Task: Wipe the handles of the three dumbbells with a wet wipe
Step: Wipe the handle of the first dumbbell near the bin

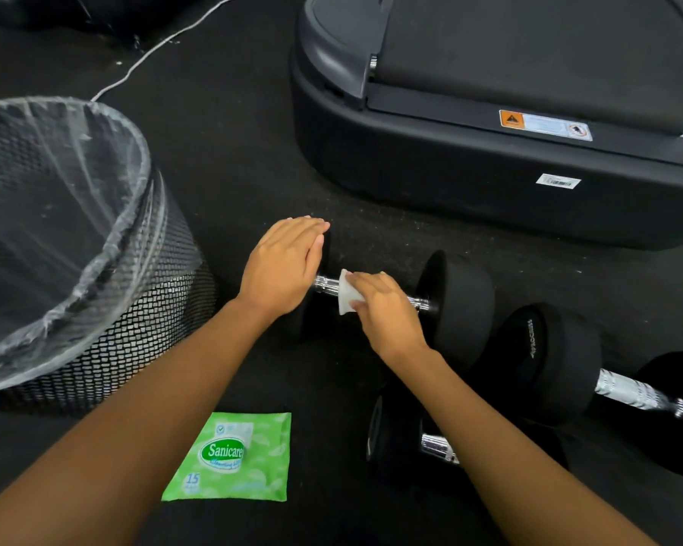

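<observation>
Dark speckled rubber floor (253, 171) ran under everything, with the black base of a treadmill (489, 171) rising at the far side and a thin white cable (154, 49) trailing off behind. To the left stood a black mesh bin (154, 309) lined with a clear plastic bag. A green pack of wipes (233, 459) lay flat on the floor between the person's forearms.

Three black dumbbells with chrome handles lay on the floor to the right of the pack. The first dumbbell (462, 305) lay farthest from the person, crosswise, its handle (326, 284) shiny and ribbed. The second dumbbell (560, 360) lay just to its right. The third dumbbell (395, 439) was nearest, partly hidden under the right forearm.

The left hand (284, 266) lay palm down over the left head of the first dumbbell, its fingers straight and pressed together. The right hand (387, 313) was on that dumbbell's handle, fingers curled over it and holding a folded white wet wipe (348, 295) against the chrome. The wipe's edge stuck out to the left of the fingers, with bare handle showing on either side of the hand.
</observation>
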`<state>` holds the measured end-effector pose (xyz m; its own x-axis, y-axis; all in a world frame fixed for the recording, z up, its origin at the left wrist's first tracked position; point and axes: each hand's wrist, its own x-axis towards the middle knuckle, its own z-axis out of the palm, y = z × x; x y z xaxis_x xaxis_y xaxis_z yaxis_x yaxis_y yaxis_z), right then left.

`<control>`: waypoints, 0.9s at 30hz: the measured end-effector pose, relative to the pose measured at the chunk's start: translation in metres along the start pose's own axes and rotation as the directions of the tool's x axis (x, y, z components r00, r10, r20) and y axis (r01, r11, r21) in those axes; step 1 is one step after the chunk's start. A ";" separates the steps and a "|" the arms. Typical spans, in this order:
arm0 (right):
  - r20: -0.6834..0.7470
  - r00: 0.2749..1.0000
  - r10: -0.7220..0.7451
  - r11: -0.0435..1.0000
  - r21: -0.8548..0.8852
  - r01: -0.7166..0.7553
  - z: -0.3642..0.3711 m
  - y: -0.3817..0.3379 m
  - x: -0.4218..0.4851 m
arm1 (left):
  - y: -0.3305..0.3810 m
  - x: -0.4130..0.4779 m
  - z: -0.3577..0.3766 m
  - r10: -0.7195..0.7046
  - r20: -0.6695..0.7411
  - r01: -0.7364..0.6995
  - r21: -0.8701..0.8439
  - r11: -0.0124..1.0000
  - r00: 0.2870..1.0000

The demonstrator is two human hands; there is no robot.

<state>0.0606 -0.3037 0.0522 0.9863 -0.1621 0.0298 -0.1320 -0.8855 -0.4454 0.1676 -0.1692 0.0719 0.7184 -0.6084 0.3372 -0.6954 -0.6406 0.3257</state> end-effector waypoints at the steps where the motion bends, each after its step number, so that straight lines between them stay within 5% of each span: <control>1: 0.006 1.000 0.018 1.000 0.023 -0.018 -0.002 0.002 0.000 | 0.000 0.000 0.000 0.001 -0.004 -0.001 -0.001 1.000 1.000; 10: 0.237 0.968 0.079 0.997 -0.005 -0.080 0.004 -0.015 0.042 | 0.001 0.002 0.001 -0.001 0.002 0.001 -0.003 1.000 1.000; 18: 0.036 0.999 -0.027 0.997 -0.065 0.029 -0.001 -0.004 0.016 | 0.001 0.000 0.000 -0.002 0.008 0.002 0.009 1.000 1.000; 27: 0.118 0.991 -0.065 0.987 -0.141 0.081 0.005 -0.018 0.036 | 0.001 0.003 0.002 -0.005 0.005 0.005 -0.008 1.000 1.000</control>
<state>0.0986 -0.2915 0.0567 0.9976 -0.0516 -0.0472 -0.0638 -0.9483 -0.3110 0.1691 -0.1722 0.0717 0.7218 -0.6077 0.3312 -0.6920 -0.6397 0.3345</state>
